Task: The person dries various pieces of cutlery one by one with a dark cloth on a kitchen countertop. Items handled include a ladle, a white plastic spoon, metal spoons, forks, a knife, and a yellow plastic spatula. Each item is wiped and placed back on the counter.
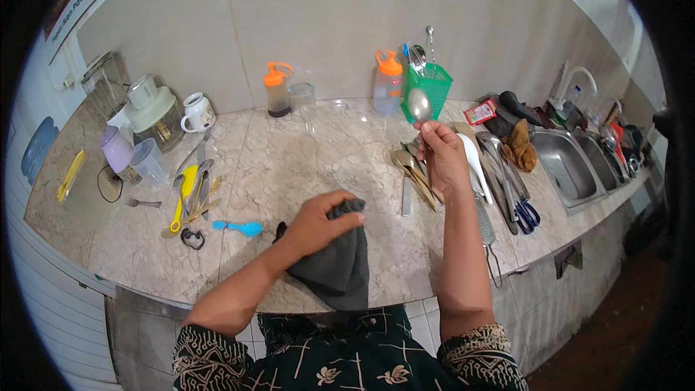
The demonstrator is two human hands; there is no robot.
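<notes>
My left hand [326, 222] grips a dark grey cloth [342, 266] that hangs towards the counter's front edge. In my right hand [442, 155] is a metal spoon [419, 105], its bowl raised in front of a green plastic basket [434, 89] of utensils. Beneath and left of that hand several spoons [404, 158] lie on the marble-patterned counter. Beside my right wrist are a white plastic ladle or spoon [473, 163], a metal grater [484, 220] and blue-handled scissors [526, 216]. Left of the cloth lies a light-blue plastic spoon [247, 228], near a pile of mixed cutlery [198, 190].
Orange-capped bottles [278, 89] and a glass jar [302, 98] stand by the wall. A floral mug [199, 113], a food chopper [155, 114] and a clear plastic cup [149, 163] are at left. A double steel sink [567, 168] lies right, beside a brown cloth [522, 146].
</notes>
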